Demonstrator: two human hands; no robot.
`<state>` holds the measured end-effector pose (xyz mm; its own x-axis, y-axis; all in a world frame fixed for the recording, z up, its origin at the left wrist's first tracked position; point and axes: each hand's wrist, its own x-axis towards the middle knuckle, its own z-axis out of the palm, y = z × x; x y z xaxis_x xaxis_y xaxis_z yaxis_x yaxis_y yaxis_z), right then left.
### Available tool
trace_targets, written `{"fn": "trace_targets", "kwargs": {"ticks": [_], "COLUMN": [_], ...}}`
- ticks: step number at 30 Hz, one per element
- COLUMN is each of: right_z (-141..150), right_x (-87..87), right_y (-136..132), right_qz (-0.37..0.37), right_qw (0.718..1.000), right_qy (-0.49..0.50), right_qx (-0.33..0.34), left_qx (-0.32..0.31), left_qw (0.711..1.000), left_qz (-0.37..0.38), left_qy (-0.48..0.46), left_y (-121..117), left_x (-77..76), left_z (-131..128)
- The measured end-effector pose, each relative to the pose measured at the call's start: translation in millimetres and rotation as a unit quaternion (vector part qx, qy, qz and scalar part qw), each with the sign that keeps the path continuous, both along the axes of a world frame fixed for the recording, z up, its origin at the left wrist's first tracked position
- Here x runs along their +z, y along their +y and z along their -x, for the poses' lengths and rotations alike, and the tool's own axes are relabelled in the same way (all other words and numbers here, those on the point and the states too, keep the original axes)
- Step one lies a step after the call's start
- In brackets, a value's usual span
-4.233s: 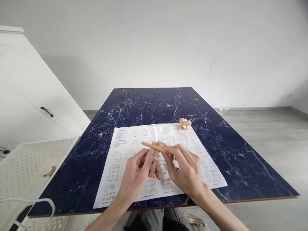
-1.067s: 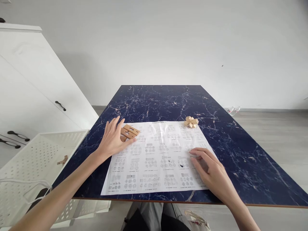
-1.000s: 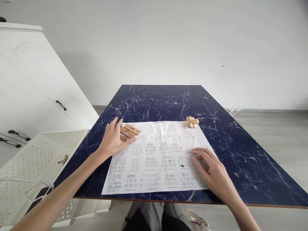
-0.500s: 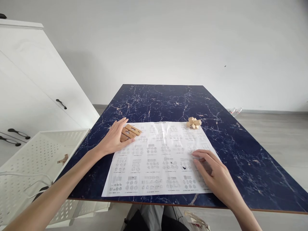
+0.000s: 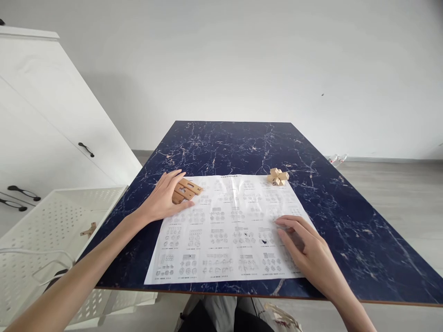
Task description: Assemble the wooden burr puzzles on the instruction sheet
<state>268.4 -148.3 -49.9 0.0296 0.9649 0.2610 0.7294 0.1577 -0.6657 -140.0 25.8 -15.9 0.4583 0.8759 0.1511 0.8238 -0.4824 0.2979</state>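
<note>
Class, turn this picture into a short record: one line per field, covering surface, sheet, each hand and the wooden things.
Surface: dark blue table with pale veining
Sheet: white paper printed with small diagrams
Left hand: curved around the left end of the flat wooden pieces; firmness of grip unclear
Right hand: fingers loosely bent, over the paper's right side, no object visible in it
Star-shaped wooden block: at the paper's far right corner
</note>
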Motion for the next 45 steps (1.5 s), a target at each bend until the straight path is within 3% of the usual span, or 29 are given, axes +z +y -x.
{"fn": "trace_targets", "kwargs": {"ticks": [4,8,13,20,27,31,36,38,41,45], "right_z": [0.5,-0.6,-10.7,-32.1,-43.7,-45.3,-30.8,-15.7,13.2,46.0], "right_x": [-0.3,2.7,19.4,41.1,33.8,30.9,43.0,53.9,71.0,83.9], "right_y": [-0.5,-0.3,11.7,64.1,121.1,137.8,122.0,103.9,73.3,45.4], "right_qz": [-0.002,0.006,0.02,-0.076,-0.061,-0.045,-0.074,-0.093,-0.079,-0.063], "right_qw": [1.0,1.0,1.0,0.993,0.981,0.977,0.983,0.993,0.995,0.992], "right_qy": [-0.003,-0.002,0.012,-0.069,-0.159,-0.191,-0.159,-0.079,-0.017,0.021], "right_qx": [0.003,0.006,-0.003,-0.059,-0.09,-0.085,-0.054,-0.001,0.06,0.11], "left_qx": [0.018,0.041,0.032,0.031,0.011,-0.015,-0.039,-0.053,-0.078,-0.141], "left_qw": [1.0,0.999,0.998,0.999,0.999,0.999,0.997,0.995,0.989,0.959], "left_qz": [-0.017,0.023,0.041,0.026,-0.014,-0.022,-0.051,-0.043,0.039,0.181], "left_qy": [-0.004,-0.014,-0.018,-0.022,-0.032,-0.035,-0.051,-0.071,-0.123,-0.165], "left_y": [-4.9,-7.3,-6.3,-6.1,-6.5,-7.3,-11.4,-17.8,-33.8,-58.8], "left_x": [-3.7,-6.1,-6.0,-7.1,-8.5,-10.0,-1.4,8.6,25.5,40.2], "left_z": [3.6,5.2,5.4,6.5,7.2,10.3,7.0,-4.6,-35.8,-86.9]}}
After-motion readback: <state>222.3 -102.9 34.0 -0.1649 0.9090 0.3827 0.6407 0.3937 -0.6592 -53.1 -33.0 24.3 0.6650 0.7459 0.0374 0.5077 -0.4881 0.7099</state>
